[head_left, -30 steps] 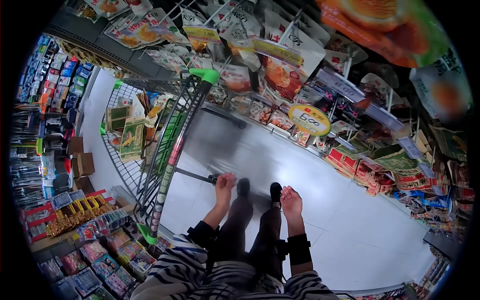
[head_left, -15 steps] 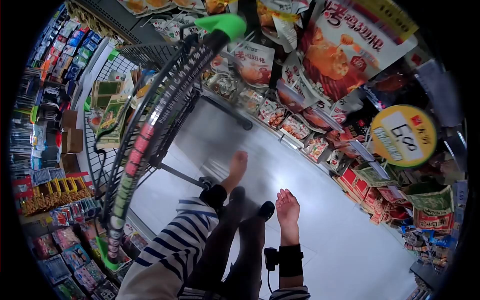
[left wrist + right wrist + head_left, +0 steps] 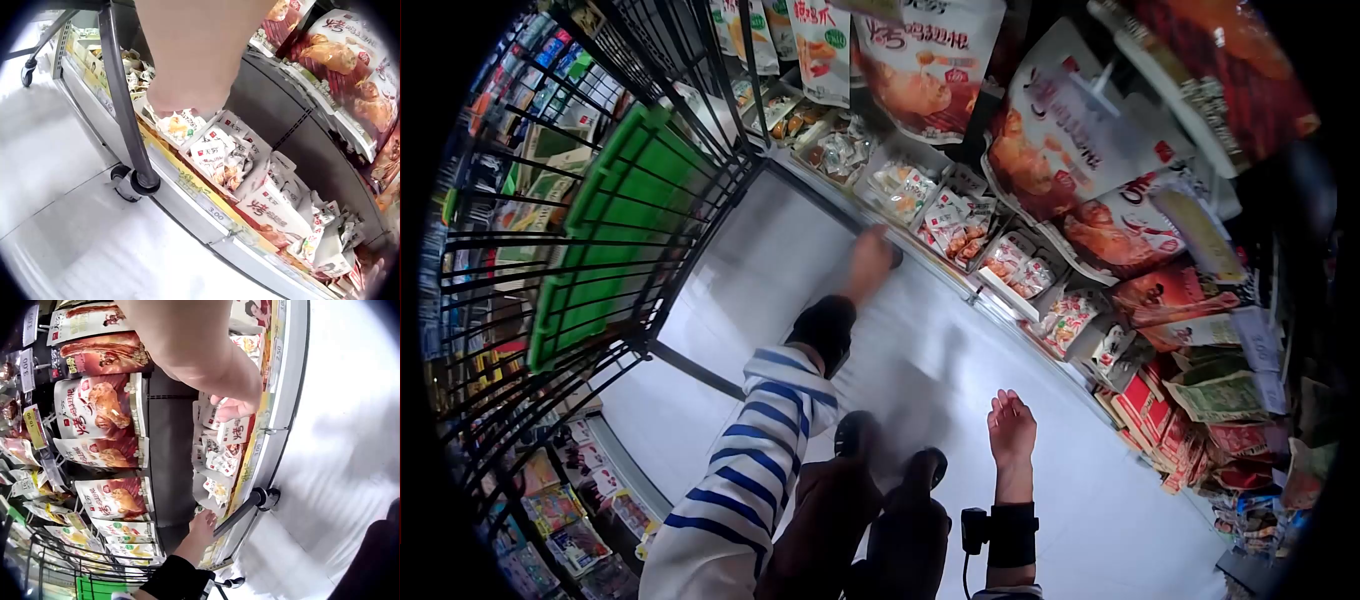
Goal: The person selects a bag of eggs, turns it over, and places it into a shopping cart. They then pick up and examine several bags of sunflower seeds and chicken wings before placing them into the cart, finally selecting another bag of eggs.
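Observation:
My left hand (image 3: 868, 262) reaches forward beside the bottom shelf, blurred in the head view. In the left wrist view that hand (image 3: 194, 69) overlaps a box of small white snack packets (image 3: 178, 127), its fingertips mostly hidden. The right wrist view shows my left hand (image 3: 203, 526) with loose fingers near the shelf edge, nothing visible in it. My right hand (image 3: 1012, 430) hangs above the floor, fingers loosely bent and holding nothing. Open boxes of small packets (image 3: 958, 222) line the shelf beside both hands.
A black wire shopping cart (image 3: 650, 200) with a green panel (image 3: 605, 235) stands at my left, packages inside. A cart wheel (image 3: 128, 182) is close to the shelf base. Large snack bags (image 3: 920, 75) hang above the boxes. Red packages (image 3: 1145, 400) fill the shelf further right.
My left hand has moved forward toward the low shelf boxes. The cart and shelf appear closer and larger in the head view. My right hand stays loosely bent, holding nothing.

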Demonstrator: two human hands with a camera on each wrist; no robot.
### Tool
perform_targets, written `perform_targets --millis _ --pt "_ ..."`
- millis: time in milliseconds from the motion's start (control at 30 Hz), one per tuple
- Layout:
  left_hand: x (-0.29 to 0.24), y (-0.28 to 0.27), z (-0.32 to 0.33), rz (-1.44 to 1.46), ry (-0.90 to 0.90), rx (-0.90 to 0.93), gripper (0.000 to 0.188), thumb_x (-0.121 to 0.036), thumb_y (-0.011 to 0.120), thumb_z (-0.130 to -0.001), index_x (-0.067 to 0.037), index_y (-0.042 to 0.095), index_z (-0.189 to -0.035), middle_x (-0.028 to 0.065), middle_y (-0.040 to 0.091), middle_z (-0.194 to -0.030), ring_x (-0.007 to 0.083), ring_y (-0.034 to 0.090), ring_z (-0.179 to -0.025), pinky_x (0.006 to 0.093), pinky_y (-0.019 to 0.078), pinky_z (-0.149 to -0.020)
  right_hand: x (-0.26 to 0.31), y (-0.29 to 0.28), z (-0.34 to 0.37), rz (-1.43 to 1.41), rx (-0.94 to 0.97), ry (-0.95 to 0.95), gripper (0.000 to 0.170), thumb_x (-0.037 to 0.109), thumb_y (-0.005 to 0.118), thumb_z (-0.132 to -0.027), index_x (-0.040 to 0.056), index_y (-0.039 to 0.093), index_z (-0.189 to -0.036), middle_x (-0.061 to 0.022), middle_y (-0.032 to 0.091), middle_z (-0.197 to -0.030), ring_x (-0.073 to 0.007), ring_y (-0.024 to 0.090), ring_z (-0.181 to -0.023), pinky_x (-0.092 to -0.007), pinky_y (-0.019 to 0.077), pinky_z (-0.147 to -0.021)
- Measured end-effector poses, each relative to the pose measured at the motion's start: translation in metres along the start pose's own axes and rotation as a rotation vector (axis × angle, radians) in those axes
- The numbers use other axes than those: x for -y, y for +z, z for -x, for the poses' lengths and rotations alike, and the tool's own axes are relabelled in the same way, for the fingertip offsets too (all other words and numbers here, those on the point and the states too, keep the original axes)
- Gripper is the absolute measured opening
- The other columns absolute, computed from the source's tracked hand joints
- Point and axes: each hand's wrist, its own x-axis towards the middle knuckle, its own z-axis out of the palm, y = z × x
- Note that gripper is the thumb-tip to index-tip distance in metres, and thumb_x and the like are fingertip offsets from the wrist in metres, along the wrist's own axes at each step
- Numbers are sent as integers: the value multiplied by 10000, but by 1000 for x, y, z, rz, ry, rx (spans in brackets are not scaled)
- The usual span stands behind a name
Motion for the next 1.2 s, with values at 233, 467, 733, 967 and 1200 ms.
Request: perform_targets --millis 233,467,733,967,1200 --pt "34 46 -51 -204 170 -8 348 -1 474 -682 40 447 -1027 205 524 -881 356 500 -858 396 398 -792 -19 -9 -58 106 -14 -32 166 161 440 -807 58 504 -920 -53 550 -903 -160 517 -792 -241 410 -676" --pt "55 65 -76 -335 3 19 165 -12 500 -648 16 498 -810 193 552 -771 367 540 -733 420 446 -632 -7 -12 -82 123 35 -81 165 169 444 -808 65 514 -916 -44 557 -902 -155 519 -794 -243 412 -676" --pt "31 45 -74 -190 53 -74 58 -45 451 -714 -34 502 -739 172 538 -727 345 538 -734 432 431 -610 -2 -5 -64 114 32 -66 160 158 451 -805 62 518 -914 -53 565 -899 -161 531 -788 -241 421 -665" --pt "-31 -2 -57 54 -41 -211 53 -46 497 -756 3 495 -776 157 522 -660 287 498 -608 340 399 -559 10 12 3 112 68 -18 156 157 468 -792 65 515 -909 -53 560 -903 -155 523 -795 -244 410 -678" --pt "-124 -46 4 360 -262 -172 84 -106 517 -775 -31 497 -808 40 501 -622 105 461 -557 263 397 -528 21 26 82 77 88 9 150 144 471 -790 54 512 -904 -72 562 -902 -164 530 -789 -245 416 -674"
